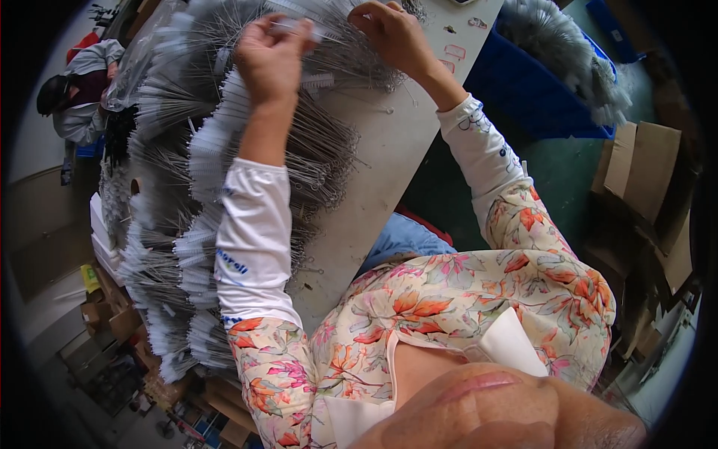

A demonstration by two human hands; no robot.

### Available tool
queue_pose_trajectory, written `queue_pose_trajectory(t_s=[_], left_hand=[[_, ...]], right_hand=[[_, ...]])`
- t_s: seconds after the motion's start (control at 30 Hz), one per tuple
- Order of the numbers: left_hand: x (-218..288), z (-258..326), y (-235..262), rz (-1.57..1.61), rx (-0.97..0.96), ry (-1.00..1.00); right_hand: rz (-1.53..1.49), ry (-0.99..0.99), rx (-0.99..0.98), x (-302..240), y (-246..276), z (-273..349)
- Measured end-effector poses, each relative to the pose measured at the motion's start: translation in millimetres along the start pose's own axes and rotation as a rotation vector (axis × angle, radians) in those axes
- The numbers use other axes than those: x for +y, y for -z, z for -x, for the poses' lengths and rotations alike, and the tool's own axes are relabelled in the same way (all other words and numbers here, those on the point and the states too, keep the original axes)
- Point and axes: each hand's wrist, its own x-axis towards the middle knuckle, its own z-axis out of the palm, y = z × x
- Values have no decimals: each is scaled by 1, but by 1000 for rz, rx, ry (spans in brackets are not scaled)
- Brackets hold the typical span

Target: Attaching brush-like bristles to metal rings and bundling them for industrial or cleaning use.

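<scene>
Wire-handled brushes [325, 138] lie on the table [396, 138]. A bin [508, 93], right of the table, contains further brushes [550, 45]

Left hand [273, 63]: raised over the brushes [321, 153], fingers closed on a pale item [303, 31], blurred. Right hand [393, 34]: beside it, fingers curled; contents not discernible. Brushes, white-bristled with looped wire stems, lie heaped along the counter [389, 153]. Right of the counter: a blue crate [516, 86] filled with similar brushes, near open cartons [643, 168]. Far left: a co-worker [86, 86], leaning.
</scene>
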Motion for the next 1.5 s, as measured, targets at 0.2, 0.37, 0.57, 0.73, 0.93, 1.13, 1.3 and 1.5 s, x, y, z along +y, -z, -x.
queue_pose_trajectory(t_s=[0.2, 0.37, 0.57, 0.73, 0.93, 1.13, 1.3, 1.5], left_hand=[[84, -15, 68, -109, 105, -274], [113, 31, 74, -167, -102, -63], [106, 88, 48, -185, -134, 6], [92, 126, 55, -104, -182, 93], [84, 155, 64, -27, -136, 179], [88, 164, 61, -80, -79, 257], [81, 181, 67, -14, 41, 96], [78, 198, 66, -96, 18, 98]], right_hand=[[-135, -117, -36, -12, 24, 1], [47, 115, 61, -40, 42, 14], [-832, -345, -717, -120, 26, 68], [-1204, -551, -815, -136, 9, 88], [-1510, -606, -864, -150, -7, 92], [-1486, -613, -937, -147, -1, 90], [-351, -228, -119, -78, 22, 34], [423, -138, -174, -39, 37, -28]])
